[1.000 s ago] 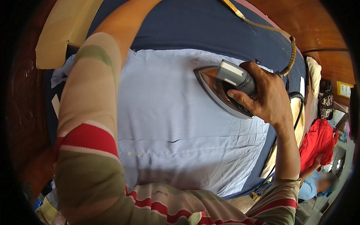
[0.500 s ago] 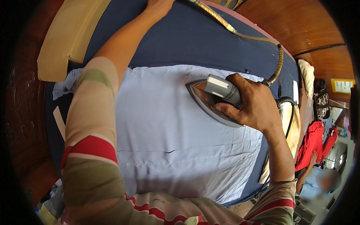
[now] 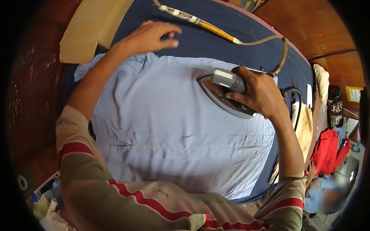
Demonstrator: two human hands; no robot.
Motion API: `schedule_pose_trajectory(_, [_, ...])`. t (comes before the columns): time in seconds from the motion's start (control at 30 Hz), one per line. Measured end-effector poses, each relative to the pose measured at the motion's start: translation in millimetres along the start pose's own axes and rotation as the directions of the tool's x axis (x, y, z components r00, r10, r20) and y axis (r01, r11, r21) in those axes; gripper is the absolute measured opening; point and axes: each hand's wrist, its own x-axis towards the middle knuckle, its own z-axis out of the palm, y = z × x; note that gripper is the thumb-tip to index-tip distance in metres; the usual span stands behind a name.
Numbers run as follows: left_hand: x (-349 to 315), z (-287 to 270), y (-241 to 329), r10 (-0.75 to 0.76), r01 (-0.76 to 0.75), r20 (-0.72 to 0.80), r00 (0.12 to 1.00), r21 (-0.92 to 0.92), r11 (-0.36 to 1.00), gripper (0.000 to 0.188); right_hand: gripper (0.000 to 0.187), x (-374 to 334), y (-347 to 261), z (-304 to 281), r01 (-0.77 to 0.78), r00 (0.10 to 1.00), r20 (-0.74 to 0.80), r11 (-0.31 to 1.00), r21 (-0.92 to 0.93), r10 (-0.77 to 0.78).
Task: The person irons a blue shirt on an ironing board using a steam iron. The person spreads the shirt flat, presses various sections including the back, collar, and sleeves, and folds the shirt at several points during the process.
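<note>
Your left hand (image 3: 148, 37) has just come back into clear view: half a second ago it was cut off at the top edge, and now it hangs over the far-left edge of the light-blue shirt (image 3: 173, 111). Its thumb and forefinger are apart, the other fingers loosely curled, with nothing between them; you cannot tell from here whether it brushes the cloth.

Your right hand (image 3: 264, 92) is wrapped around the handle of the steam iron (image 3: 217, 90), which lies on the right part of the shirt with its tip toward the far left. It has hardly shifted across the cloth.

The shirt is spread on the dark-blue covered worktop (image 3: 239, 57). Your left sleeve has drawn aside, so more of the shirt's left side shows, with its small buttons (image 3: 145, 147) and a puckered line beside them. For the pressing, that likely means easier access there; the cloth looks more rumpled on that side and toward you than around the iron.

Beyond the shirt lies a thin hose (image 3: 217, 30) with a yellow section; a black cord (image 3: 298, 107) loops to your right, and a cardboard piece (image 3: 86, 34) sits beyond your left forearm (image 3: 92, 84).
</note>
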Motion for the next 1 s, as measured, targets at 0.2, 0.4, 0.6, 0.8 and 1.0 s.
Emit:
schedule_pose_trajectory(0.2, [-43,14,16,-0.170,0.181,0.187,0.968,-0.044,0.982,0.036,0.042,45,-38,16,0.031,0.997,-0.059,0.989,-0.144,-0.040])
schedule_pose_trajectory(0.4, [-34,20,23,-0.245,0.282,0.173,0.954,-0.246,0.927,0.030,0.040,48,-37,11,0.002,1.000,-0.022,0.995,-0.095,-0.004])
schedule_pose_trajectory(0.6, [-32,37,26,-0.232,0.241,0.072,0.970,-0.154,0.958,0.032,0.050,-16,-54,14,0.045,0.985,0.172,0.995,-0.086,-0.030])
schedule_pose_trajectory(0.8, [-15,38,18,-0.264,0.299,0.221,0.939,-0.145,0.943,0.031,0.054,-18,-43,15,-0.025,1.000,-0.007,0.996,-0.088,0.024])
schedule_pose_trajectory(1.0, [1,38,14,-0.296,0.322,0.263,0.918,-0.058,0.945,0.036,0.051,19,-38,13,-0.073,0.992,-0.113,0.989,-0.132,0.058])
